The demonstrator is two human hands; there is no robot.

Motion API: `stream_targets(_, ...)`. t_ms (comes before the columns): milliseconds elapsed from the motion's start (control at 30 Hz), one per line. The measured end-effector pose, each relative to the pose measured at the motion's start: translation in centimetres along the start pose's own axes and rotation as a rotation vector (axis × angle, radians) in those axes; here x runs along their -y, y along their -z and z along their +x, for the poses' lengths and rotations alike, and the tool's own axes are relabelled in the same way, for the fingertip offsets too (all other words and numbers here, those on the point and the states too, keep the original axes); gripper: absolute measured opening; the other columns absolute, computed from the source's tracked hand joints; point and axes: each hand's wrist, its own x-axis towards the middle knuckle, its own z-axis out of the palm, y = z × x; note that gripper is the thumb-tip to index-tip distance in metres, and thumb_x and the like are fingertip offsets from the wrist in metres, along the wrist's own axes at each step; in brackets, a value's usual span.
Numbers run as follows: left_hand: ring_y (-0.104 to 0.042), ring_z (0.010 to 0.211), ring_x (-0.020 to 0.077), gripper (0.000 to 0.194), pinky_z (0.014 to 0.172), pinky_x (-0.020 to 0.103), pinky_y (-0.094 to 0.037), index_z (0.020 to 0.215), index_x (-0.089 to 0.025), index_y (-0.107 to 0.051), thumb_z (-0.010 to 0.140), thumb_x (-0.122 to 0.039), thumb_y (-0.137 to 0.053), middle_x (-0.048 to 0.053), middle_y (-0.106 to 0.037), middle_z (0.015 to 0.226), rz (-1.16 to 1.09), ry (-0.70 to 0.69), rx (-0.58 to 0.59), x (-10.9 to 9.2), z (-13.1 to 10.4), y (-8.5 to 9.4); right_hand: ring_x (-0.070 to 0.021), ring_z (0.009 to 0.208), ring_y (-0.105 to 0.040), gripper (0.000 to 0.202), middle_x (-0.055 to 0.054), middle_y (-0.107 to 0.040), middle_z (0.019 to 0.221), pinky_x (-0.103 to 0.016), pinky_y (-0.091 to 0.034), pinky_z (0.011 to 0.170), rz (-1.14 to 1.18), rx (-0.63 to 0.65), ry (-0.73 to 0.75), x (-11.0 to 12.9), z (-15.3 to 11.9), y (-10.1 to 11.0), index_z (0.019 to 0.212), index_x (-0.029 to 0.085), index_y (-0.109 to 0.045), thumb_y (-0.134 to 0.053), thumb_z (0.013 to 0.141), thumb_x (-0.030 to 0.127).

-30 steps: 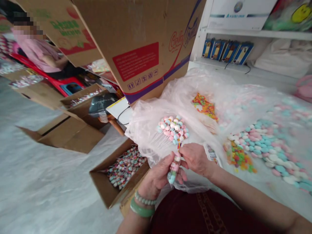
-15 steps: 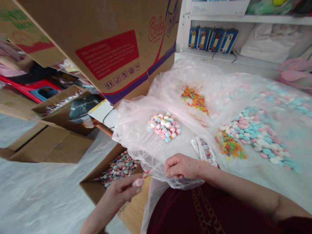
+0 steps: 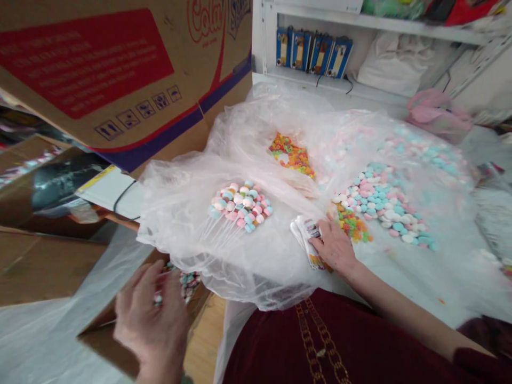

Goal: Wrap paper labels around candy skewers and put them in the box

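My left hand [image 3: 154, 314], smeared by motion, is over the cardboard box of wrapped candy sticks [image 3: 190, 285] at the lower left. Its fingers are apart, and I see nothing held between them. On the table, my right hand [image 3: 335, 248] has its fingers closed on the edge of a stack of small printed plastic bags [image 3: 306, 240]. A bunch of marshmallow sticks [image 3: 240, 205] lies to the left of that stack, white sticks toward me. Just beyond my right hand is a pile of orange and green gummy candies [image 3: 354, 224].
Loose pastel marshmallows [image 3: 384, 202] spread over the right of the plastic-covered table. Ring gummies [image 3: 292, 154] lie farther back. A large cardboard carton [image 3: 160, 69] stands at the left. Blue binders [image 3: 314, 53] sit on a shelf behind, near a pink bag [image 3: 438, 114].
My left hand has moved down and left over the box, and the pink marshmallow stick it held no longer shows. My right hand has reached forward and right onto the printed bags.
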Motion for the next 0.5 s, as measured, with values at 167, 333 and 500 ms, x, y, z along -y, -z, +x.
stream_targets(167,-0.063,0.094,0.0184,0.019,0.084,0.029,-0.051,0.103,-0.018,-0.067,0.089,-0.019,-0.055,0.008,-0.067,0.101,-0.313,-0.422,0.457,-9.0,-2.0,-5.6,-0.0205,0.085,-0.058,0.033,-0.006,-0.062,0.094,-0.029,-0.041,0.074,0.316,0.019,-0.094,-0.8,-0.1,-0.7,0.116,0.016,-0.054,-0.050,0.084,0.025)
stream_targets(333,-0.062,0.083,0.0166,0.020,0.075,0.026,-0.049,0.091,-0.020,-0.070,0.090,-0.022,-0.050,0.006,-0.067,0.088,-0.550,-0.220,0.966,-11.5,-3.9,-8.6,-0.0184,0.073,-0.057,0.021,-0.003,-0.061,0.073,-0.028,-0.039,0.068,0.388,-0.019,-0.045,-2.1,-0.1,-0.8,0.081,0.018,-0.062,-0.042,0.086,0.021)
stream_targets(500,-0.061,0.077,0.0180,0.015,0.075,0.028,-0.046,0.080,-0.020,-0.072,0.082,-0.027,-0.059,0.004,-0.068,0.079,-0.658,0.213,1.026,-11.7,-3.9,-9.3,-0.0209,0.084,-0.057,0.023,-0.006,-0.064,0.083,-0.031,-0.041,0.078,0.484,-0.200,0.045,-2.3,-0.5,1.2,0.082,0.019,-0.066,-0.046,0.087,0.027)
